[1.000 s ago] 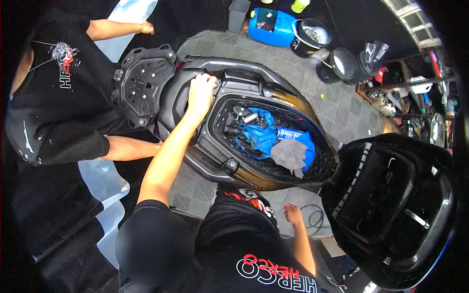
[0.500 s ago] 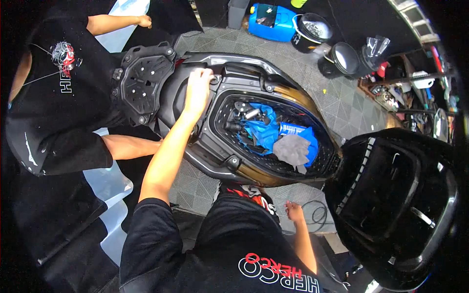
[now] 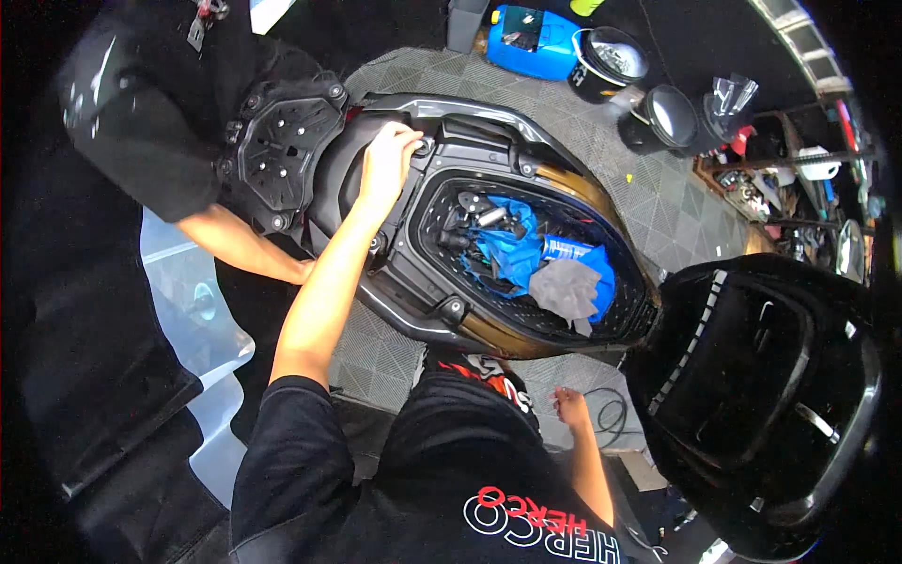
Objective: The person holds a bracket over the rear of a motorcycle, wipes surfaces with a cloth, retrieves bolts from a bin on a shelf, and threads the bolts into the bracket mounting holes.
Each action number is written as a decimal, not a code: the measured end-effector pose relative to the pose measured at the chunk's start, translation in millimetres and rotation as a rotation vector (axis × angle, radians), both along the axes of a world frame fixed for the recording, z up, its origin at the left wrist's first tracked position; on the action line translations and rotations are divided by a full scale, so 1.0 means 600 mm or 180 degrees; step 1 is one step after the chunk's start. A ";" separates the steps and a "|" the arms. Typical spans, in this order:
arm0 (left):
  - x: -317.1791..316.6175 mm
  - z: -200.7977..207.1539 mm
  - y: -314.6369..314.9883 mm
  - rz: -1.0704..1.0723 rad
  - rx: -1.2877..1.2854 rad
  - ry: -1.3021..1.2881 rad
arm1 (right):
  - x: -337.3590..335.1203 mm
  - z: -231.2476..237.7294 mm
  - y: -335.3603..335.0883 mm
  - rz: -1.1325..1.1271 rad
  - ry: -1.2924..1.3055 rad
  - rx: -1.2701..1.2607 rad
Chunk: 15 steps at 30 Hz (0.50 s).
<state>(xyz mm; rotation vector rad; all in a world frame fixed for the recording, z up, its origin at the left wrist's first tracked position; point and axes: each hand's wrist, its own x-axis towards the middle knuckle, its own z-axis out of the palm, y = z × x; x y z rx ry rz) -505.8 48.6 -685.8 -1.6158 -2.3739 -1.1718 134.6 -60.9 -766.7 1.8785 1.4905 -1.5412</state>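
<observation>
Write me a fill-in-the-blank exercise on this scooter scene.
1. The left hand rests on the scooter's black ____.
2. The under-seat bin holds a grey rag on a ____ cloth.
3. The raised seat is ____ in colour.
4. The right hand hangs ____, holding nothing.

Missing: frame; blue; black; low

Single head-worn fisheye view — steeply downward, close over the scooter's open compartment (image 3: 526, 263).

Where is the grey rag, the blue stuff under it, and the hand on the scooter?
grey rag (image 3: 567, 289), head view, middle of the crumpled cloth.
blue cloth (image 3: 512, 246), head view, its left fold inside the storage tub.
left hand (image 3: 388, 162), head view, back of the hand.
</observation>
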 end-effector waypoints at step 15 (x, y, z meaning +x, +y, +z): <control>0.031 -0.035 -0.012 0.0019 -0.0374 0.0429 | -0.009 -0.004 -0.009 -0.0085 0.0015 -0.0149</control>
